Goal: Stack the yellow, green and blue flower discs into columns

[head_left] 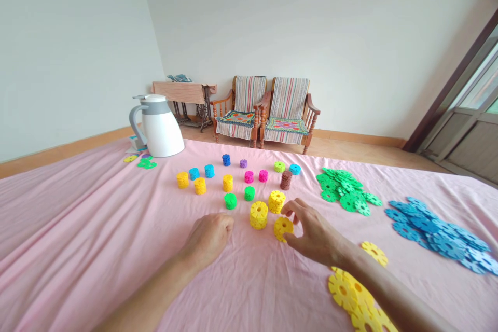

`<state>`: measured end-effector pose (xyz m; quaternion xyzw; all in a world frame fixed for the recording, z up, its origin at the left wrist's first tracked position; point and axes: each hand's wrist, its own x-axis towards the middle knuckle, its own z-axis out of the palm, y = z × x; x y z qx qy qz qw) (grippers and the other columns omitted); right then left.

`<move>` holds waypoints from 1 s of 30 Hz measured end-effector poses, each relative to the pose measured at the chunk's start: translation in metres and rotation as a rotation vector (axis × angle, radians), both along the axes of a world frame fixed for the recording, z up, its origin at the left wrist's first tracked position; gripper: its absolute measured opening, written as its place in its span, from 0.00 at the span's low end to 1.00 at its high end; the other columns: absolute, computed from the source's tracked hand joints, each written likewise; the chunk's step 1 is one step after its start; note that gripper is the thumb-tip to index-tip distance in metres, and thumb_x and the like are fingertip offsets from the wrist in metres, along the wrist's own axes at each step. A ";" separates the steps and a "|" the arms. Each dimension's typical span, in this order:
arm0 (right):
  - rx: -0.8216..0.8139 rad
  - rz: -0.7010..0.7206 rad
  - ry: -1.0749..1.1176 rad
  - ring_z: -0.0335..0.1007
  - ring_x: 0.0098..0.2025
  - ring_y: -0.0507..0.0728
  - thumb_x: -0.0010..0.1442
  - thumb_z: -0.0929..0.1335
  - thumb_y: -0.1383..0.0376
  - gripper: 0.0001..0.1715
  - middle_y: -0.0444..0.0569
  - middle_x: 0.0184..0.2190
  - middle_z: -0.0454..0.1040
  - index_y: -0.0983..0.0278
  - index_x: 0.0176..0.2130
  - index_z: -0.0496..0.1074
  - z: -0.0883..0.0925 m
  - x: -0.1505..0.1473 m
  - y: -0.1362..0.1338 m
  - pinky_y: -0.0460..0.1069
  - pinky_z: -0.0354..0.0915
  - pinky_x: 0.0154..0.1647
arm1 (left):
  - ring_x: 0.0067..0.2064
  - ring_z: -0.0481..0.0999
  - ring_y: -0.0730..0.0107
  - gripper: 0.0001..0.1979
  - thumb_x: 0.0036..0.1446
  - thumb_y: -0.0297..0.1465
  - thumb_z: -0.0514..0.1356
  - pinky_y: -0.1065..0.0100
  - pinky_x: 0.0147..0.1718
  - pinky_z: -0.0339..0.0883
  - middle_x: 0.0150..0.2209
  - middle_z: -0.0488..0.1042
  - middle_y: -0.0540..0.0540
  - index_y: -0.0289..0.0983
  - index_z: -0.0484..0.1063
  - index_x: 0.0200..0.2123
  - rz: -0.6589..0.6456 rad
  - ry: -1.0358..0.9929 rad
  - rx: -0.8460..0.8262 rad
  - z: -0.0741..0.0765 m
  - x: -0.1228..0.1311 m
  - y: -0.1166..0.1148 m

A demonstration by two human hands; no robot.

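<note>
My right hand (pixel 311 231) curls its thumb and fingers round the right side of a short stack of yellow notched discs (pixel 283 228). The thumb lies at the stack's near edge. Just behind it stands another yellow stack (pixel 276 201), close to my index finger. A taller yellow stack (pixel 259 215) stands to the left, between my hands. My left hand (pixel 212 236) rests on the pink cloth in a loose fist, apart from the stacks; nothing shows in it. Small green stacks (pixel 230 201) stand beyond it.
Loose yellow discs (pixel 352 293) lie under my right forearm. Green discs (pixel 346 189) and blue discs (pixel 439 231) are heaped to the right. Farther back are small stacks, including a brown one (pixel 286 180). A white jug (pixel 163 129) stands at the far left of the pink cloth (pixel 128 228).
</note>
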<state>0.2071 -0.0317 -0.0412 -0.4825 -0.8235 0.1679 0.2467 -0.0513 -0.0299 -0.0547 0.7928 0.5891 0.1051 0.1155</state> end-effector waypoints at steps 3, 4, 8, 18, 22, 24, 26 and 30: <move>0.000 -0.032 0.009 0.67 0.36 0.54 0.50 0.65 0.68 0.14 0.47 0.37 0.68 0.62 0.39 0.65 0.007 0.009 -0.001 0.50 0.63 0.38 | 0.27 0.71 0.71 0.12 0.46 0.19 0.48 0.73 0.28 0.55 0.21 0.71 0.52 0.38 0.63 0.17 0.003 0.003 0.000 0.000 0.000 0.000; 0.002 -0.051 0.000 0.68 0.35 0.54 0.50 0.65 0.68 0.13 0.47 0.36 0.69 0.62 0.39 0.65 0.009 0.015 -0.002 0.50 0.63 0.38 | 0.27 0.71 0.71 0.12 0.47 0.19 0.48 0.73 0.28 0.54 0.21 0.71 0.52 0.38 0.63 0.17 0.005 0.004 0.000 0.000 0.000 -0.001; -0.091 -0.099 -0.127 0.68 0.33 0.54 0.51 0.64 0.69 0.09 0.46 0.31 0.70 0.63 0.36 0.65 0.018 0.048 -0.008 0.51 0.63 0.36 | 0.27 0.71 0.71 0.12 0.47 0.19 0.48 0.72 0.28 0.54 0.21 0.70 0.52 0.38 0.63 0.17 0.011 0.007 0.005 -0.001 0.000 -0.001; -0.335 -0.075 -0.385 0.70 0.39 0.61 0.48 0.68 0.67 0.12 0.50 0.37 0.73 0.62 0.36 0.67 0.036 0.085 -0.040 0.56 0.65 0.39 | 0.27 0.70 0.71 0.13 0.47 0.18 0.48 0.73 0.30 0.55 0.20 0.69 0.52 0.37 0.62 0.17 0.021 0.013 0.009 0.002 0.002 -0.001; -0.167 0.023 -0.305 0.63 0.55 0.66 0.52 0.69 0.58 0.27 0.54 0.53 0.68 0.58 0.51 0.65 0.031 0.080 -0.056 0.59 0.62 0.53 | 0.27 0.70 0.71 0.13 0.47 0.18 0.48 0.73 0.28 0.55 0.20 0.70 0.52 0.38 0.64 0.17 0.025 0.022 0.012 0.001 0.001 0.000; -0.030 0.050 -0.262 0.60 0.58 0.66 0.55 0.67 0.53 0.33 0.53 0.58 0.64 0.55 0.58 0.60 0.024 0.076 -0.068 0.60 0.62 0.54 | 0.27 0.70 0.71 0.13 0.47 0.18 0.48 0.73 0.28 0.55 0.20 0.70 0.52 0.38 0.64 0.18 0.022 0.023 0.011 0.000 0.001 0.000; 0.088 0.107 -0.259 0.60 0.58 0.67 0.56 0.66 0.51 0.35 0.52 0.59 0.63 0.52 0.61 0.57 0.012 0.075 -0.081 0.61 0.62 0.54 | 0.27 0.70 0.71 0.13 0.47 0.18 0.48 0.73 0.29 0.55 0.20 0.69 0.52 0.38 0.63 0.17 0.020 0.023 0.007 0.000 0.001 0.000; 0.197 0.231 -0.330 0.58 0.60 0.70 0.56 0.64 0.45 0.42 0.48 0.62 0.60 0.50 0.65 0.50 -0.019 0.089 -0.093 0.63 0.59 0.57 | 0.26 0.69 0.71 0.14 0.48 0.18 0.47 0.73 0.30 0.55 0.20 0.68 0.52 0.38 0.62 0.17 0.023 0.023 0.000 0.001 0.001 0.000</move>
